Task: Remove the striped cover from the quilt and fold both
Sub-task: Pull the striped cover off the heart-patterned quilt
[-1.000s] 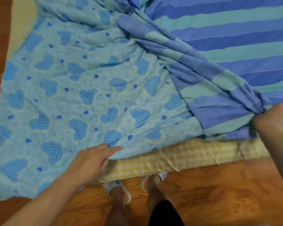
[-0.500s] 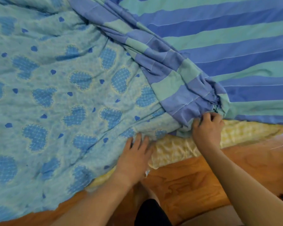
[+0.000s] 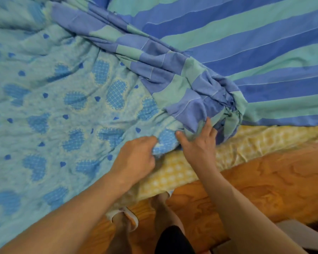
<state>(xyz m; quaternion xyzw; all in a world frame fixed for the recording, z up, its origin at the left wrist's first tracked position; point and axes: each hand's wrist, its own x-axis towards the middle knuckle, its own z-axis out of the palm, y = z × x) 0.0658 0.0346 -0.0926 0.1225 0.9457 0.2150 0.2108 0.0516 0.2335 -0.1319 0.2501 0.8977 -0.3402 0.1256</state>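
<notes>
Left hand (image 3: 136, 158): fingers (image 3: 151, 143) curling round the near edge of the quilt (image 3: 62, 107), bunching a fold of it right at the bed's rim. Grasping, not just resting.

Right hand (image 3: 198, 143): fingers (image 3: 208, 125) extended and reaching up into the gathered corner of the striped cover (image 3: 255, 52); thumb spread out to the left, touching the quilt edge just beside the left hand. Fingertips are lying against the bunched stripe fabric; can't tell whether any of it is actually being pinched, reads as straight fingers pushing in.

Hands are sitting close together, a small lump of quilt between them.

Quilt: light blue with darker checked hearts and small solid hearts, lying spread over the left and centre of the bed, wrinkled, its near edge hanging at the rim.

Striped cover: blue and teal bands, peeled back diagonally off the quilt, rumpled ridge running from upper left down to a tight knot of folds just above the right hand. Beyond the ridge it is lying fairly flat across the upper right.

Underneath both: yellow checked sheet (image 3: 246, 143) showing along the near bed edge, right of the hands.

Below that, wooden floor (image 3: 264, 180), orange grain. Person's feet in light slippers (image 3: 125, 217) standing right against the bed; dark shorts edge at bottom centre.
</notes>
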